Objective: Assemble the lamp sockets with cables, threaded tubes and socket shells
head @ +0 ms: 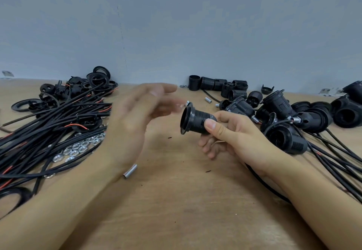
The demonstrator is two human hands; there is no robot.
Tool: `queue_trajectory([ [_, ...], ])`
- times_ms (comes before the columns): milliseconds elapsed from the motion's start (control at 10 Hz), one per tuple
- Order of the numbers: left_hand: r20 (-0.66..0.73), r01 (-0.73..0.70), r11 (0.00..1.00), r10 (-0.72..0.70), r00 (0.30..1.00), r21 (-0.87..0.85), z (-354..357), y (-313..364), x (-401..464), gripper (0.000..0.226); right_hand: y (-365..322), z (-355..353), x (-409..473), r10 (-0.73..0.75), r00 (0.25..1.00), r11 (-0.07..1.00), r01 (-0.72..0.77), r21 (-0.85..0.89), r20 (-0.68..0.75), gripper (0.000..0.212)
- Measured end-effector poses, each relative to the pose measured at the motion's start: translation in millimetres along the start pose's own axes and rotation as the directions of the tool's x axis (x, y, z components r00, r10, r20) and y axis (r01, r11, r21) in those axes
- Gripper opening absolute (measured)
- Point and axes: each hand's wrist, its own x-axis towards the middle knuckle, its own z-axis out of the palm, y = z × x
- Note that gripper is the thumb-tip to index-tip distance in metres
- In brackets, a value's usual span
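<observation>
My right hand [231,132] grips a black ribbed lamp socket [195,120] above the middle of the wooden table [176,200], its flanged open mouth turned left. A black cable [262,183] runs from under that hand toward my right forearm. My left hand [137,116] hovers just left of the socket, blurred, fingers straight and spread, holding nothing. A small threaded metal tube [129,171] lies on the table beside my left wrist.
A bundle of black cables [49,132] with red wire ends lies at the left, with metal nuts [78,149] and black rings and caps [78,89] around it. Assembled sockets [284,132] and loose shells [219,87] crowd the right and back. A wall stands behind.
</observation>
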Motion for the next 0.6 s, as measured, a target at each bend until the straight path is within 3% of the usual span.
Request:
queue_trajectory([
  [100, 0.105, 0.059, 0.997, -0.063, 0.993, 0.044, 4, -3, -4, 0.039, 1, 0, 0, 0.008, 1.000, 0.999, -0.009, -0.036, -0.016, 0.037],
  [200, 0.054, -0.012, 0.997, 0.016, 0.998, -0.071, 1, 5, -3, 0.044, 2, -2, 1, 0.015, 0.992, 0.979, -0.040, -0.198, -0.129, 0.033],
  [300, -0.065, -0.037, 0.999, 0.035, 0.997, -0.025, -1, 5, 0, 0.041, 7, -4, 0, -0.180, 0.934, 0.700, -0.099, -0.707, -0.308, 0.024],
  [400, -0.121, 0.015, 0.994, -0.002, 0.993, 0.109, -1, -2, 1, 0.032, 0, -10, 1, -0.280, 0.908, 0.467, -0.155, -0.871, -0.312, 0.042],
  [500, -0.087, 0.079, 0.960, -0.057, 0.995, 0.268, -2, -6, 2, 0.017, -3, 10, -6, -0.538, 0.802, 0.441, 0.007, -0.897, -0.258, 0.038],
  [600, 0.011, 0.076, 0.891, -0.091, 0.996, 0.447, -2, -17, -3, 0.009, -48, 5, -17, -0.726, 0.570, 0.631, 0.328, -0.703, -0.385, 0.017],
])
